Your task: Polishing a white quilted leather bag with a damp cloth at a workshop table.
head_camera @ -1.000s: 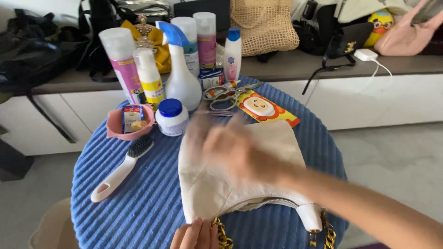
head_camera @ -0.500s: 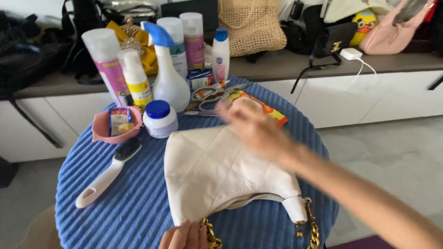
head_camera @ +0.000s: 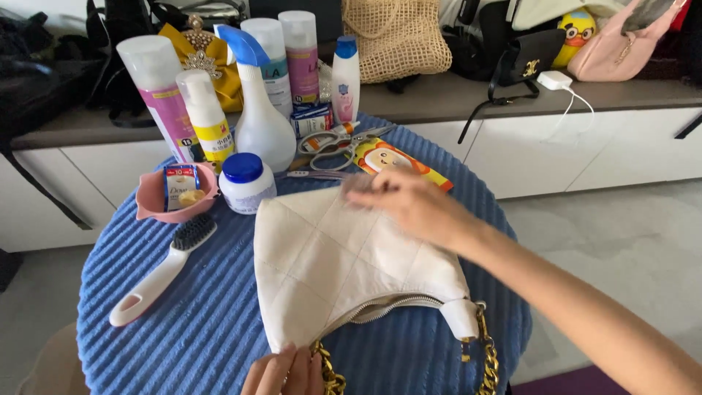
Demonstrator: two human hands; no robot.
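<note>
White bag (head_camera: 344, 271) lies flat on the blue table (head_camera: 146, 336), under our right hand (head_camera: 409, 203), which rests open and flat on its far edge. Our left hand (head_camera: 285, 371) pinches the near corner by the gold chain (head_camera: 486, 362). Scissors (head_camera: 333, 143) lie just past our right hand.

A white quilted leather handbag (head_camera: 344, 271) lies flat on the round blue-covered table (head_camera: 168, 329), zipper edge and gold chain strap (head_camera: 486, 358) toward the table's near edge.

Right hand (head_camera: 409, 205) flat, palm down, arm outstretched; left hand (head_camera: 285, 373) fingers curled.
</note>
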